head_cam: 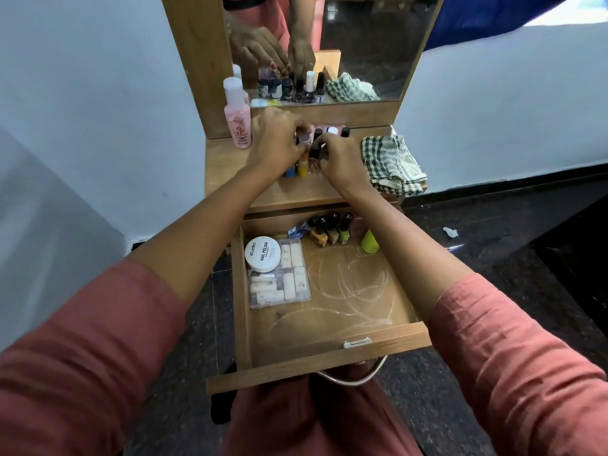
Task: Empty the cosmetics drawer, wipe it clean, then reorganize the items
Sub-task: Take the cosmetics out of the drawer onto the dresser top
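The wooden drawer (329, 327) stands pulled out below the dresser top (230, 172). Inside lie a white round nail polish remover tub (262, 253) on a clear box of small tubes (279, 281), several nail polish bottles (332, 230) at the back, and a green cap (369, 241). White smears mark the drawer floor. On the dresser top, both hands meet over a cluster of small nail polish bottles (302, 167). My left hand (274, 143) curls over the bottles. My right hand (339, 159) pinches a dark-capped bottle (316, 149).
A tall pink bottle (237, 116) stands at the dresser's back left. A checked cloth (391, 164) lies on the right of the top. The mirror (362, 44) rises behind. Dark floor surrounds the dresser, and a white wall lies on both sides.
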Tool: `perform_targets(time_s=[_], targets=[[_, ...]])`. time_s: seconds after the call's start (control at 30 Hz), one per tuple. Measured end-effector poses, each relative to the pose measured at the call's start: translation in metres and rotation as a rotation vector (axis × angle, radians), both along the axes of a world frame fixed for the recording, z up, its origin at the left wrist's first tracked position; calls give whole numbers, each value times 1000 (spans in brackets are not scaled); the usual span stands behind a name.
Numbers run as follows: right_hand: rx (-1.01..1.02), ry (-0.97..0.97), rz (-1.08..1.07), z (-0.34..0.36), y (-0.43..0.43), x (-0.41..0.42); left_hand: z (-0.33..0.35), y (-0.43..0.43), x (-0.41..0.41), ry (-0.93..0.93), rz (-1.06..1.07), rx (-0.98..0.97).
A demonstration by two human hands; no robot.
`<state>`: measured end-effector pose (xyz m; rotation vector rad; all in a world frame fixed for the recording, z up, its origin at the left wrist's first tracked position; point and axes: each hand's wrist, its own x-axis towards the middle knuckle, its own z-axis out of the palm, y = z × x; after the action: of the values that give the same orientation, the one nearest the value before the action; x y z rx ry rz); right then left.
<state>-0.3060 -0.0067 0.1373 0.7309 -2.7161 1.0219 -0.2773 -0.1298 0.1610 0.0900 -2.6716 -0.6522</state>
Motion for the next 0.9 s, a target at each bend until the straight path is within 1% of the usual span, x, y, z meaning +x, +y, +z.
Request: perform_targets(time_s=[0.17,0.3,0.63,0.73,0.8,0.9], targets=[[-51,-26,0,-1,1,1,1,1,3,9,18,14],[-58,-10,-24,-1,6,4,0,5,7,34,-4,48],[-62,1,-28,-2,21,18,-17,18,32,191,-56,158],[-59,-6,-25,-8,29,30,-30,29,51,161,-100,149],[-62,-22,-31,-16,33,38,-41,34,66,110,-113,182],[-46,-80,-50,-31,38,50,-61,36,82,29,-85,220]])
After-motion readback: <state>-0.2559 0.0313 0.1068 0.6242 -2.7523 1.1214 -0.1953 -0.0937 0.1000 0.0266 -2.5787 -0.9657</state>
